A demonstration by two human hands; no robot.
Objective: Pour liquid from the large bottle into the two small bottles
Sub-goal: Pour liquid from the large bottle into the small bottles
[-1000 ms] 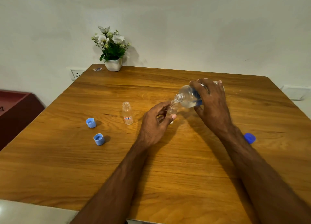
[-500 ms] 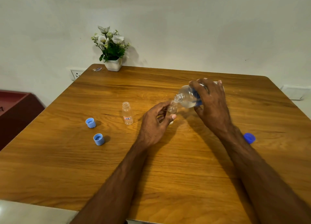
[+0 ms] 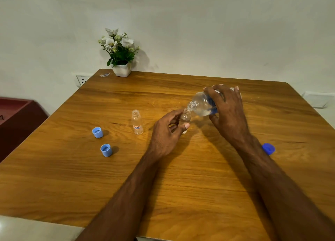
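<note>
1. The right hand grips the large bottle, tilted with its mouth at the held small bottle.
2. The left hand pinches that small bottle, upright on the tabletop.
3. The second small bottle stands just left, uncapped.

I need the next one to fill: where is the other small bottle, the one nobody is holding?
In the head view the free small bottle stands upright left of the left hand, right of the two light blue caps.
</note>
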